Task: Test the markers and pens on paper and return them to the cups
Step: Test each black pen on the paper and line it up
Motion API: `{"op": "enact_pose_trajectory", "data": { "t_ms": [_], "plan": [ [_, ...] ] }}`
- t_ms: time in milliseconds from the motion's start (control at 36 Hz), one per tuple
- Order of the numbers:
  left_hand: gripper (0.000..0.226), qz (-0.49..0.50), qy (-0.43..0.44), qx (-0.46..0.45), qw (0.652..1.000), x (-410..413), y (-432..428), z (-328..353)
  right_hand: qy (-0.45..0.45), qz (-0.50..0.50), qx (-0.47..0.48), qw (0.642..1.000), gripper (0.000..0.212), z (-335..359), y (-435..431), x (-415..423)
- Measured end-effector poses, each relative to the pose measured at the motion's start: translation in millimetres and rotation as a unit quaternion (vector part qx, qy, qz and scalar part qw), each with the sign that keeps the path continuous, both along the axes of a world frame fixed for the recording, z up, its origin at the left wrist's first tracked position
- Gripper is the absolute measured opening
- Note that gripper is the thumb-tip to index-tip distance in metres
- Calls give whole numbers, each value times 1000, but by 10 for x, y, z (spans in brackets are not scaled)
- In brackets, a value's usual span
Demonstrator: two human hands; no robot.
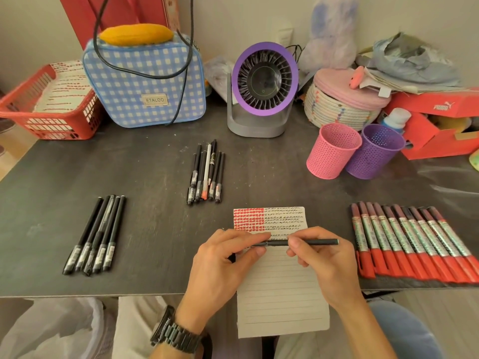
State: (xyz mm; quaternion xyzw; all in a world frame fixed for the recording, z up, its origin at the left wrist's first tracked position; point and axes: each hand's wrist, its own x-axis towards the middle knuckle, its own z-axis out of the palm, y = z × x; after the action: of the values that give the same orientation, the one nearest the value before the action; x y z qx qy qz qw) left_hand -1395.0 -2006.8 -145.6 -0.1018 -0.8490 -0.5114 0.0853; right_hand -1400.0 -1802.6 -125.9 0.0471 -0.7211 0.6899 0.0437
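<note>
Pen [317, 242], slim and matte black, lies level above lined paper [280, 294]; left hand [223, 263] pinches its cap end, right hand [322, 268] grips the barrel, the tail jutting past that grip.

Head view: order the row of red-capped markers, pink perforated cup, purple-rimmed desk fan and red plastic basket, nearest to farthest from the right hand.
1. Row of red-capped markers, just right of the right hand holding the black pen.
2. Pink perforated cup, behind the hand, slightly right.
3. Purple-rimmed desk fan, farther back, centre.
4. Red plastic basket, far-left back corner.
</note>
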Motion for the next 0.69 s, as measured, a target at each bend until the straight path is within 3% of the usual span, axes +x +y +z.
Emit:
{"op": "enact_pose_trajectory", "data": {
  "t_ms": [250,556,694],
  "plan": [
    [31,-16,-2,-12,1000,0,7,12,-28,14,-5,999,17,53,-12,-9],
    [25,-6,5,-25,1000,8,9,0,-30,29,0,999,1,33,-35,-36],
    [30,1,-2,-35,999,12,30,18,-1,-5,8,1000,7,-19,-57,-16]
  ]
}}
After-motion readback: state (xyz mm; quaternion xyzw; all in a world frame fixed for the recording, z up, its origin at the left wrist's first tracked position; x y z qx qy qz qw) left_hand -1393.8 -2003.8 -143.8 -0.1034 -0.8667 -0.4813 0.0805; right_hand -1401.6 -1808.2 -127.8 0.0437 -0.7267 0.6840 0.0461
